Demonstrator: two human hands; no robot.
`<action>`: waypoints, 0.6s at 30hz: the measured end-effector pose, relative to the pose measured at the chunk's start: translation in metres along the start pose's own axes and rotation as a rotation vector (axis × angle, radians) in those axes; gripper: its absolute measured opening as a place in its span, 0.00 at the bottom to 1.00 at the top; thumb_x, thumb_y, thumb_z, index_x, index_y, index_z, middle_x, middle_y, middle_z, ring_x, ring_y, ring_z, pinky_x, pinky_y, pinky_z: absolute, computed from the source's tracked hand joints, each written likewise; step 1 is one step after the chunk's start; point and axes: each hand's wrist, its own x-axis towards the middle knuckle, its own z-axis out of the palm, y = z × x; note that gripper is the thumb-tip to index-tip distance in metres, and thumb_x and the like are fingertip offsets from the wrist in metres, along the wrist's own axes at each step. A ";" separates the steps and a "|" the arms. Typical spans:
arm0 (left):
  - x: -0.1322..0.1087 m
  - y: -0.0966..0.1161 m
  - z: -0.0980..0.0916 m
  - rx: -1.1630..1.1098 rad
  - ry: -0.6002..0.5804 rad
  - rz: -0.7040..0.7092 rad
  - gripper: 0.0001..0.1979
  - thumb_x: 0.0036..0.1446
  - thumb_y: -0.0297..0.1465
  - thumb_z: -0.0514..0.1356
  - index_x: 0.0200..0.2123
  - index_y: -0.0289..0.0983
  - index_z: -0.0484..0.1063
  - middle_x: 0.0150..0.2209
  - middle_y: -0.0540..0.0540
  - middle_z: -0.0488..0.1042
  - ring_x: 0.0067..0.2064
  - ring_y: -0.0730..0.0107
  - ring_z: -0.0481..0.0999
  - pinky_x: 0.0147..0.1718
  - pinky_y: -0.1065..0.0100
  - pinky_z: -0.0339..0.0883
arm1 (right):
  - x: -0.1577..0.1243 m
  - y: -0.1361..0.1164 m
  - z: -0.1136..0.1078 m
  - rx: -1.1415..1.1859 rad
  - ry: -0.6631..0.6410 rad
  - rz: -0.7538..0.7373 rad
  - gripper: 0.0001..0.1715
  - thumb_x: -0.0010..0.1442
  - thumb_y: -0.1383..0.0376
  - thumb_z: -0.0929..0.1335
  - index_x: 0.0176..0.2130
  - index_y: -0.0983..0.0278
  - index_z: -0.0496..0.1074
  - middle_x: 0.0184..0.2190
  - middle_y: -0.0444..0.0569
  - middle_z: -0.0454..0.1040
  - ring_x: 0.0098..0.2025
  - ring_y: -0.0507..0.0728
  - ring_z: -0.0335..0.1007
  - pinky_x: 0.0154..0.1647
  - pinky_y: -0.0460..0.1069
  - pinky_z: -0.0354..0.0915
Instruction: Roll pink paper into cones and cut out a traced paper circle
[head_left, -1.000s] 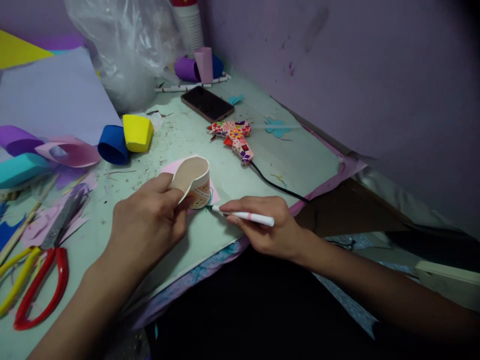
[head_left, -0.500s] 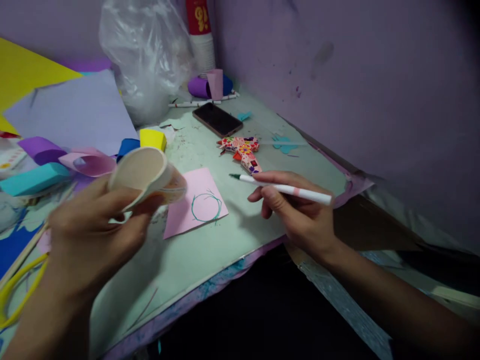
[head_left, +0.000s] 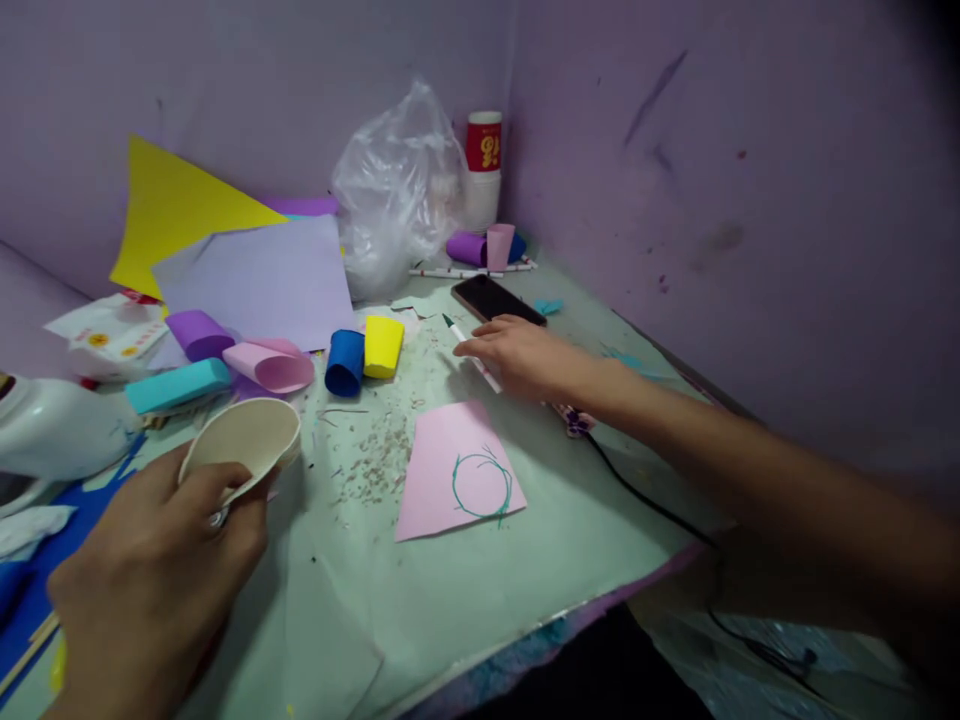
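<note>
A paper cup, its mouth tilted up, is gripped by my left hand at the lower left. My right hand reaches over the table near the phone, with a white marker with a green tip at its fingers; how firmly it is held is unclear. Pink paper with a green circle drawn on it lies between my hands. Under my right forearm, only part of a flower-patterned glue gun shows, with a black cord.
A black phone lies behind my right hand. Blue and yellow paper tubes stand mid-table. Farther back are a plastic bag and stacked cups. A white bottle is at the left.
The view has shifted, showing more of the left side and wall. My right hand has moved forward with the marker, toward the phone and over the glue gun. My left hand with the cup is lower.
</note>
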 end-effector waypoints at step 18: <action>-0.010 0.027 0.014 0.022 -0.164 0.067 0.21 0.40 0.14 0.52 0.35 0.36 0.76 0.60 0.38 0.60 0.61 0.48 0.58 0.53 0.54 0.62 | -0.026 -0.069 -0.008 0.068 -0.126 0.523 0.22 0.57 0.57 0.64 0.47 0.68 0.68 0.31 0.57 0.77 0.33 0.64 0.74 0.27 0.52 0.61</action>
